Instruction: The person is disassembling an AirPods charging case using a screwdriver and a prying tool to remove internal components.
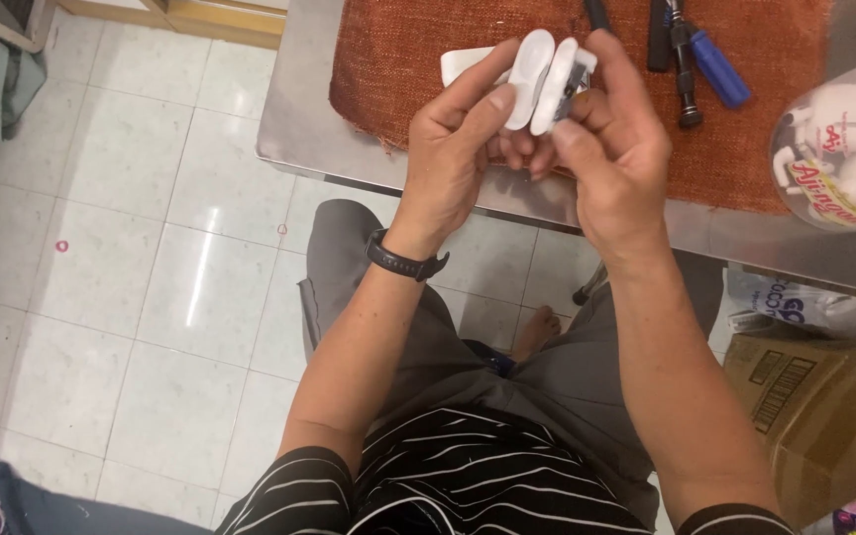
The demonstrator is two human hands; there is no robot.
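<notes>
Head view, left hand (453, 149), right hand (611, 149) gripping white plastic casing (542, 79), clear jar (844, 139) holding white parts

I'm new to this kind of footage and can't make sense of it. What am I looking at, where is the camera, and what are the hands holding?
There is no machine here: a seated person works with bare hands, and the one picture comes from a camera worn on their head, looking down over their lap.

The left hand, with a dark wristband, and the right hand together hold a small white plastic device that looks split into two rounded shells; some dark parts show between them, too small to identify.

Below the hands is a metal table with an orange cloth. On the cloth lie a blue-handled tool and a dark tool beside it. At the right stands a clear plastic jar, and a cardboard box sits lower down.
</notes>
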